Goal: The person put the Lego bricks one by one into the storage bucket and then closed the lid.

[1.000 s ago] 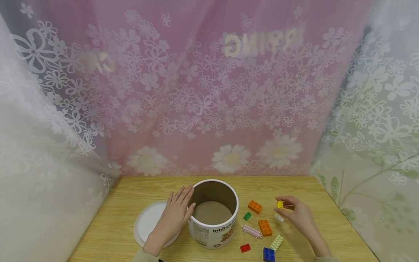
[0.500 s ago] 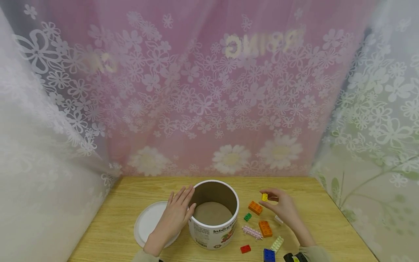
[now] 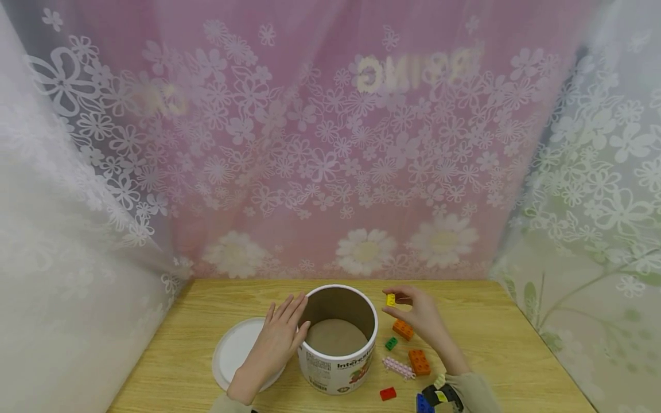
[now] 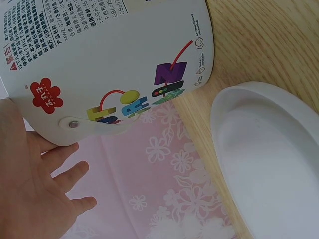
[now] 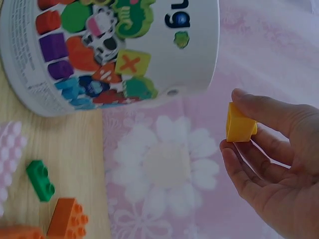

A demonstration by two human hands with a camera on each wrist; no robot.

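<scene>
A yellow toy brick point(image 5: 240, 123) is pinched between the thumb and fingers of my right hand point(image 3: 417, 312), raised just right of a white bucket point(image 3: 335, 367). In the right wrist view the brick's hollow side faces the bucket. My left hand point(image 3: 276, 338) rests with extended fingers on the bucket's left rim. The left wrist view shows that hand point(image 4: 42, 179) with its fingers spread at the rim. Looking down into the bucket, I see its bare brown bottom.
A white round lid point(image 3: 234, 350) lies left of the bucket, partly behind my left forearm. Right of it are orange bricks point(image 3: 419, 362), a green brick point(image 3: 391, 343), a pink studded strip point(image 3: 399, 367), a red brick point(image 3: 388, 393) and a blue brick point(image 3: 424, 403). Floral curtains surround the wooden table point(image 3: 170, 367).
My right hand has carried the yellow brick leftward and slightly away from me, from above the right side of the scattered bricks to beside the bucket. The left hand stays put.
</scene>
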